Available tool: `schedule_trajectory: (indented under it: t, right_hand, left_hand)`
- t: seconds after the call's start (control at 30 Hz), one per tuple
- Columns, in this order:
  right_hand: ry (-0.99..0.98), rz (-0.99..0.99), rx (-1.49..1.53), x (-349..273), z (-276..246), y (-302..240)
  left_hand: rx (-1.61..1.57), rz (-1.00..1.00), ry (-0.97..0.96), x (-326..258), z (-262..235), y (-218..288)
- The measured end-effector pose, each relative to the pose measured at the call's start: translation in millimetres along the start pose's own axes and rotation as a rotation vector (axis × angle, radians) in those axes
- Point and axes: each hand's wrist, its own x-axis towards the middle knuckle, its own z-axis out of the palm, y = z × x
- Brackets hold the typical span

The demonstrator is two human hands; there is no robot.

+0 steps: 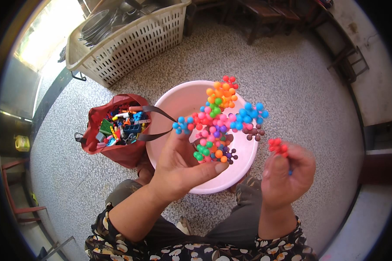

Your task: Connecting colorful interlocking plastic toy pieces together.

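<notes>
My left hand (174,174) is closed on a branching cluster of ball-tipped interlocking toy pieces (218,119), in pink, orange, green, blue, purple and brown. The thumb presses its lower edge, and the fingers are partly hidden behind it. To the right, apart from the cluster, my right hand (288,178) pinches a red ball-tipped piece (278,147) between thumb and fingers. A small blue bit shows beneath those fingers; whether it joins the red piece I cannot tell. Below the cluster stands a pink plastic basin (174,106), its contents partly hidden by my hand and the toy.
Left of the basin, a red bag (128,154) with dark straps holds mixed building bricks (122,126); one strap reaches over the basin's rim. A cream slatted basket (137,52) with pans stands at the far left. Wooden stools (265,13) line the back. The floor (305,95) is speckled.
</notes>
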Motion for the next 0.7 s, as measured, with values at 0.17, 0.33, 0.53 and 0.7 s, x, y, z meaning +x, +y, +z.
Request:
schedule_trajectory:
  t: [0.17, 0.33, 0.53, 0.7]
  right_hand:
    - [0.129, 0.128, 0.190, 7.2, -6.4, 0.4]
    - [0.048, -0.057, 0.063, 5.7, -6.3, 5.1]
    - [-0.075, -0.167, -0.095, 2.8, -6.9, -4.1]
    - [-0.092, -0.095, -0.087, -1.8, -4.3, -11.0]
  left_hand:
    - [-0.153, -0.157, 0.083, -3.0, 2.0, 10.7]
    - [-0.239, -0.097, 0.034, -3.9, 1.3, 8.8]
    - [-0.200, -0.101, -0.003, -1.8, 1.8, 7.4]
    - [-0.186, -0.120, 0.057, -5.5, -2.8, 3.9]
